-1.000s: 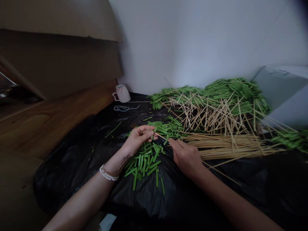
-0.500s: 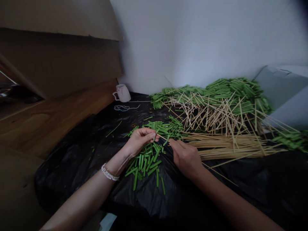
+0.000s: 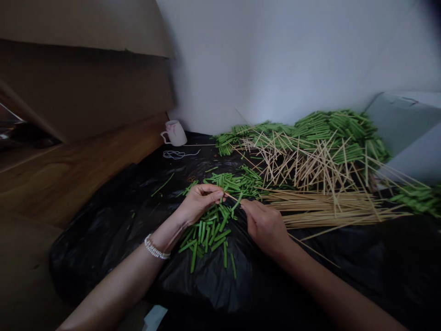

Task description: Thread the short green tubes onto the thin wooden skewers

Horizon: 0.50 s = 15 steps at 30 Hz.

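Pale wood spans the gap between the two hands: a thin skewer (image 3: 230, 196), slanting down from left to right over the near heap of cut stems. The left hand (image 3: 200, 202) has thumb and forefinger pinched together on the skewer's left end; whether a stem piece is also caught in those fingertips is too small to tell. The right hand (image 3: 267, 225) is curled closed around the skewer's other end, knuckles up. Just beside the right fingertips, a green stem piece (image 3: 237, 205) sits across the skewer.

Beneath and in front of the left hand, loose cut stems (image 3: 206, 234) lie scattered on black plastic sheeting (image 3: 99, 234), and a denser cluster of cut stems (image 3: 237, 183) lies just behind the fingers. A beaded bracelet (image 3: 154, 248) circles the left wrist.

To the right of the cluster rests a bundle of bare skewers (image 3: 330, 202). Behind it, skewers with green pieces at their far ends form a heaped pile (image 3: 337, 124) against the white wall (image 3: 275, 59). Farther left stand a handled mug (image 3: 176, 134) and, nearer, a looped white cord (image 3: 177, 155). Cardboard (image 3: 89, 80) rises beyond the wooden surface (image 3: 103, 154) at far left.
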Each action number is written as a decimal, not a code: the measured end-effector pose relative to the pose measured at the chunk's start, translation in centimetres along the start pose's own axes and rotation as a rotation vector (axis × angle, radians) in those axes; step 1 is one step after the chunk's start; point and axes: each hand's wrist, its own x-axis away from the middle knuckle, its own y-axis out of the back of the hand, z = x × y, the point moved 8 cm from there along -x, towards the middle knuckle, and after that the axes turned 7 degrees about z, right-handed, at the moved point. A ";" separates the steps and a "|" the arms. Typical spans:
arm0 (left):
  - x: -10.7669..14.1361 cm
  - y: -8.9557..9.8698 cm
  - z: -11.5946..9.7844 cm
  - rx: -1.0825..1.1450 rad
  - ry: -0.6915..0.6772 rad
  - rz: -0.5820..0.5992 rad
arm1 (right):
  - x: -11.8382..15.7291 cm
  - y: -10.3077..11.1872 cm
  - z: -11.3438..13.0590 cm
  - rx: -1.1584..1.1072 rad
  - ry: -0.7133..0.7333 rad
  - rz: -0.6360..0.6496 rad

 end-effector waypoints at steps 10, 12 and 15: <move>-0.1 -1.1 0.5 -0.127 -0.026 0.070 | -0.4 -0.7 0.4 -0.034 -0.003 0.046; 0.0 -1.2 0.3 -0.152 -0.037 0.073 | -0.5 -0.6 0.6 -0.011 0.004 0.043; 0.1 -1.1 -0.1 -0.207 -0.028 0.097 | -0.4 -0.1 0.8 0.066 0.039 0.008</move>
